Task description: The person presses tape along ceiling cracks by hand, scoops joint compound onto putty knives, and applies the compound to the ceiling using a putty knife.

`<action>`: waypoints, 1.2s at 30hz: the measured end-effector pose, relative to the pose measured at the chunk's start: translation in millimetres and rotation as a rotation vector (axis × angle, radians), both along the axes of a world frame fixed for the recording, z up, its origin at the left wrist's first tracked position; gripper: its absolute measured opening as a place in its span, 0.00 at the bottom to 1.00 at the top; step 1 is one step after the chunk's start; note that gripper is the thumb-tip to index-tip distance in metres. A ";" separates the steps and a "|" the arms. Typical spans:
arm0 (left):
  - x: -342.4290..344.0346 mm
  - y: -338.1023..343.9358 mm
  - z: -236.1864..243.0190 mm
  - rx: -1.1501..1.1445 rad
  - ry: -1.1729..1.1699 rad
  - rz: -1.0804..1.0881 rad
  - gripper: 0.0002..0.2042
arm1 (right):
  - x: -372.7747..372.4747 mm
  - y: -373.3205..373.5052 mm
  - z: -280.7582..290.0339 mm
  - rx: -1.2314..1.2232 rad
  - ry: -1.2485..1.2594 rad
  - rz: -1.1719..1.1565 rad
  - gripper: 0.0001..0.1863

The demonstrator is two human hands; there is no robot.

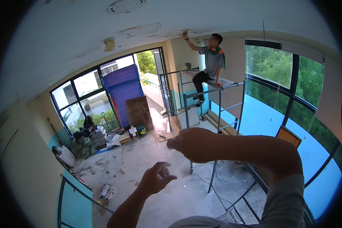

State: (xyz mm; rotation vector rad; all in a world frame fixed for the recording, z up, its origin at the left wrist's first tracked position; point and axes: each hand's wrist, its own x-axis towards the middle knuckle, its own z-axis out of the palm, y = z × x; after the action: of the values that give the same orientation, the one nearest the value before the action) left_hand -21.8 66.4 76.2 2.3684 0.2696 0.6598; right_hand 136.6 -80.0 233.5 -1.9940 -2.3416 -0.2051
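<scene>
My left hand [158,178] is raised low in the middle of the view. Its fingers are curved and apart, and nothing shows between them. Above it and to the right, my bent right arm reaches across, with the back of my right hand [195,146] facing me. The right hand's fingers are curled in, and what they may hold is hidden. Neither hand visibly touches anything around it. Beyond them, a co-worker [213,60] sits on a metal scaffold [228,84], one hand raised to the patched ceiling [138,30].
Scaffold rails [250,186] and cables [216,192] lie below my right arm. At lower left stands a turquoise panel [78,199] with a dark rail. Stacked materials [98,136], a bucket [141,130] and a brown board [139,112] are by the far windows and open doorway.
</scene>
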 end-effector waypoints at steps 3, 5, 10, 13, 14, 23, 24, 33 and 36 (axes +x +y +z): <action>-34.3 18.2 -17.3 -0.017 0.079 0.161 0.24 | -2.3 19.2 0.8 0.072 -0.012 0.015 0.15; -57.8 30.8 -31.7 -0.009 0.076 0.188 0.24 | -1.7 28.3 0.3 0.097 -0.028 0.039 0.13; -111.5 45.5 -33.7 0.077 0.103 0.353 0.20 | -1.7 43.6 6.1 0.215 0.012 0.020 0.10; -140.3 64.6 -32.1 0.123 0.118 0.462 0.19 | 4.4 59.8 15.7 0.250 0.008 -0.079 0.09; -150.4 75.5 -32.8 0.100 0.090 0.477 0.18 | 9.1 64.0 20.8 0.312 0.026 -0.017 0.08; -244.8 108.6 116.2 0.390 0.057 0.807 0.13 | 12.0 62.5 133.7 0.793 0.244 0.092 0.04; -255.8 106.5 142.9 0.402 -0.022 0.854 0.12 | 4.1 58.5 151.1 0.876 0.248 0.039 0.03; -356.7 102.9 342.1 0.616 -0.357 0.960 0.11 | -54.3 5.6 309.4 1.560 0.144 0.382 0.10; -378.7 103.6 372.8 0.563 -0.583 0.886 0.11 | -83.7 -16.2 336.6 1.766 0.075 0.380 0.12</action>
State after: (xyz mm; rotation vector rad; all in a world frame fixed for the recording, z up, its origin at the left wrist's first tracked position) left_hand -400.5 169.9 449.0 2.3343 0.9881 2.0068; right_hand 52.9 -96.2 570.2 -0.6012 -1.2407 -1.4151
